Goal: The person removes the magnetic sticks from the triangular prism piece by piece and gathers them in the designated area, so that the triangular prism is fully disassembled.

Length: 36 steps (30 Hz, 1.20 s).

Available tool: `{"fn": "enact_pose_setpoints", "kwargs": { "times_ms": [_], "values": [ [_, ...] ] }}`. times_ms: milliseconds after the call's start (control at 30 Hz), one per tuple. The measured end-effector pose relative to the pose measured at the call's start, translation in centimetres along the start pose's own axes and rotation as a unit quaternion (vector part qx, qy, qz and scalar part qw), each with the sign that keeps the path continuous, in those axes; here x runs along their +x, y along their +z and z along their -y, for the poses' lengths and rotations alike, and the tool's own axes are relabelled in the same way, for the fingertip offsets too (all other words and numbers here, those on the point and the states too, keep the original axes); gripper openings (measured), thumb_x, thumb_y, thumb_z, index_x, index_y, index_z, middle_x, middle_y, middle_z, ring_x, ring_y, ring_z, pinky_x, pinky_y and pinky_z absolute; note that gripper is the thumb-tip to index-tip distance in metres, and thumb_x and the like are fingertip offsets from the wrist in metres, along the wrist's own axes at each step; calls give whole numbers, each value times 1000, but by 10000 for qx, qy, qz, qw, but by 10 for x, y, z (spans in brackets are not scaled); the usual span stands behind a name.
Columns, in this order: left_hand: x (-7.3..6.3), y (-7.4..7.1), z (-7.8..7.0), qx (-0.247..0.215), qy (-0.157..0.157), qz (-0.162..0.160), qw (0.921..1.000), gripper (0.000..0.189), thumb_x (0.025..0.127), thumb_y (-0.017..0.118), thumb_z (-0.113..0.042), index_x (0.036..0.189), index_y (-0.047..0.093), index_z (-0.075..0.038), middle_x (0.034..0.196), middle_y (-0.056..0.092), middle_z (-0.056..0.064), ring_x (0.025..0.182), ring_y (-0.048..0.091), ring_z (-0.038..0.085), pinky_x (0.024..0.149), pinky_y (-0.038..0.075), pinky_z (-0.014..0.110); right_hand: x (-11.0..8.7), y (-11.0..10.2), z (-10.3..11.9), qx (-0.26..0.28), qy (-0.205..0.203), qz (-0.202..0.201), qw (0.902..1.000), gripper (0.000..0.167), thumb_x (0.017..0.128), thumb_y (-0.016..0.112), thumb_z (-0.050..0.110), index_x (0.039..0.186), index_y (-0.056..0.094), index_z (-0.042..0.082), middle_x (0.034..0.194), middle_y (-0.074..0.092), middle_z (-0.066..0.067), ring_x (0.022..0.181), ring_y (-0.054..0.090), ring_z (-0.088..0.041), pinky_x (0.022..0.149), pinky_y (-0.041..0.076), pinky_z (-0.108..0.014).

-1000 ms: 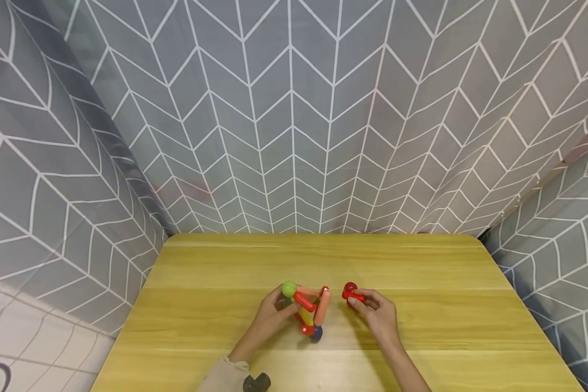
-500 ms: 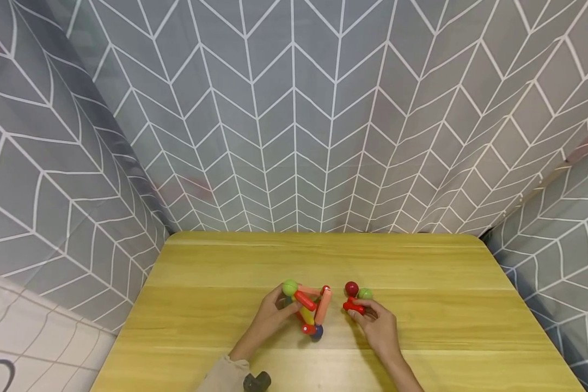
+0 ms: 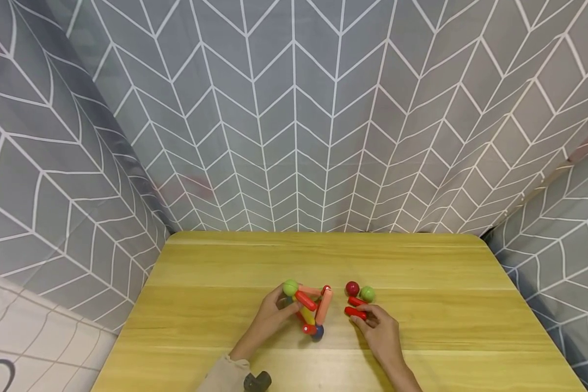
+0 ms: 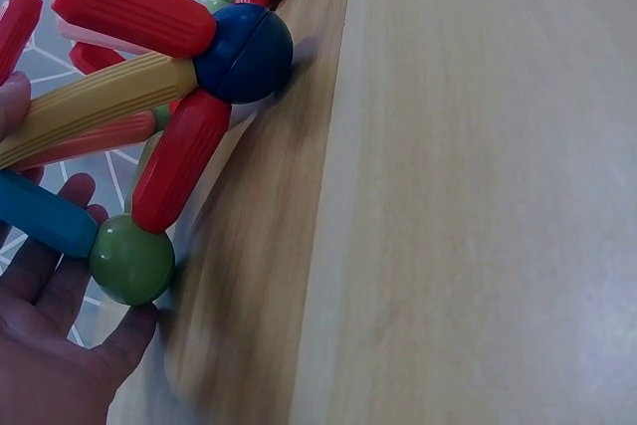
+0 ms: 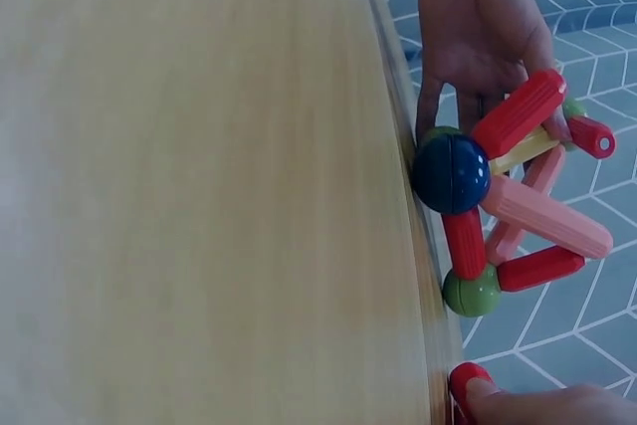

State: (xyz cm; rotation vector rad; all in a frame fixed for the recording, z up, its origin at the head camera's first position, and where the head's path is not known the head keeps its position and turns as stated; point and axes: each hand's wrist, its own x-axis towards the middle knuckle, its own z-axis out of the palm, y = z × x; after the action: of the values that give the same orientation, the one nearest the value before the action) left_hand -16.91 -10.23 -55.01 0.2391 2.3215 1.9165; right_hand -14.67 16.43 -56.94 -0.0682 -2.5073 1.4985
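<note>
My left hand (image 3: 269,318) holds a frame of magnetic building sticks and balls. It joins red, pink, yellow and blue sticks with a light green ball (image 3: 290,287), a dark blue ball (image 3: 317,333) and other green balls. In the left wrist view, the left fingers curl about the blue stick (image 4: 45,214) and touch a green ball (image 4: 132,259). My right hand (image 3: 383,329) pinches a short red magnetic stick (image 3: 355,312) at the table. Just beyond it lie a second red stick (image 3: 356,301), a red ball (image 3: 352,288) and a loose green ball (image 3: 367,294).
A yellow wood-grain table (image 3: 215,261) bears everything. Grey curtain (image 3: 294,109) with white lines hangs behind it and at both sides. A dark cylindrical object (image 3: 257,381) sits by the left sleeve at the near edge.
The right hand has drawn its red stick nearer to me, apart from the red ball. The loose green ball and second red stick have come into sight. The left hand keeps almost still.
</note>
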Motion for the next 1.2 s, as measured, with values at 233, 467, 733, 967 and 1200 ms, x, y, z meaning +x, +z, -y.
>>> {"fn": "enact_pose_setpoints", "kwargs": {
  "times_ms": [233,467,733,967,1200],
  "values": [
    [-1,0,0,-7,-19,26,10000,41,94,70,-20,134,61,-12,136,63,12,129,56,35,107,49,54,-3,1,-2,-268,-412,-65,9988,23,74,83,-5,93,74,4,100,74,-14,80,75,-20,68,59,-15],
    [-1,0,0,7,44,21,10000,41,94,69,-20,133,61,-12,135,64,12,127,57,34,106,50,53,-1,1,-5,-437,-390,-129,9982,23,73,85,-3,93,74,4,99,73,-10,76,72,-10,66,58,-14],
    [-1,-1,0,-36,-2,85,10000,42,95,69,-21,135,60,-12,135,63,12,127,57,33,104,52,46,1,-1,-7,-521,-632,-311,9962,27,70,87,-4,92,75,4,96,72,-6,73,70,-7,65,58,-15],
    [1,-2,-1,-88,-13,189,9998,44,95,69,-23,136,59,-12,133,64,12,124,58,29,96,52,27,3,-3,-5,-673,-671,-347,9949,24,71,87,-3,91,75,5,94,73,-4,71,67,-3,64,58,-17],
    [0,-2,0,-113,28,197,9997,45,96,69,-22,137,58,-10,136,62,15,128,57,35,102,55,40,2,-3,-5,-747,-803,-382,9932,24,70,86,-5,89,75,4,94,73,-6,71,67,-4,63,58,-16]
  ]
}}
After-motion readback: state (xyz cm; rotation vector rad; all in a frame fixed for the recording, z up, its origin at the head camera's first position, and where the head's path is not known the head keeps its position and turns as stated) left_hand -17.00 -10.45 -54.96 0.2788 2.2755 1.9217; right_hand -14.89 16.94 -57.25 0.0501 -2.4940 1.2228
